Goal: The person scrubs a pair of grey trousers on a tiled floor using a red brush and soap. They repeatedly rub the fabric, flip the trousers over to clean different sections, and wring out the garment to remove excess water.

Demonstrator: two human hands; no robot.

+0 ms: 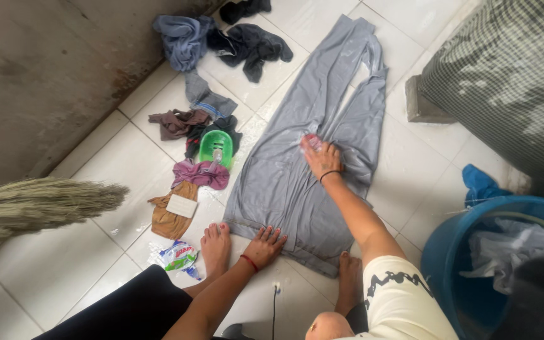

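- Trousers (297,170), one grey pair, are lying flat on the tiled floor (51,264), long axis running from waistband near the feet up toward upper right.
- Left hand (264,247) is pressing flat, grip released, on the waistband.
- Right hand (322,158) is gripping a small pink scrubbing thing (311,141), mostly hidden.
- One blue bucket (454,264) is getting cut off at right.

The left hand (264,245) is lying flat, palm down, fingers spread and pointing forward, its arm reaching out at a slant. The right hand (322,158) is stretching farther ahead on a nearly straight arm, fingers curled around something small.
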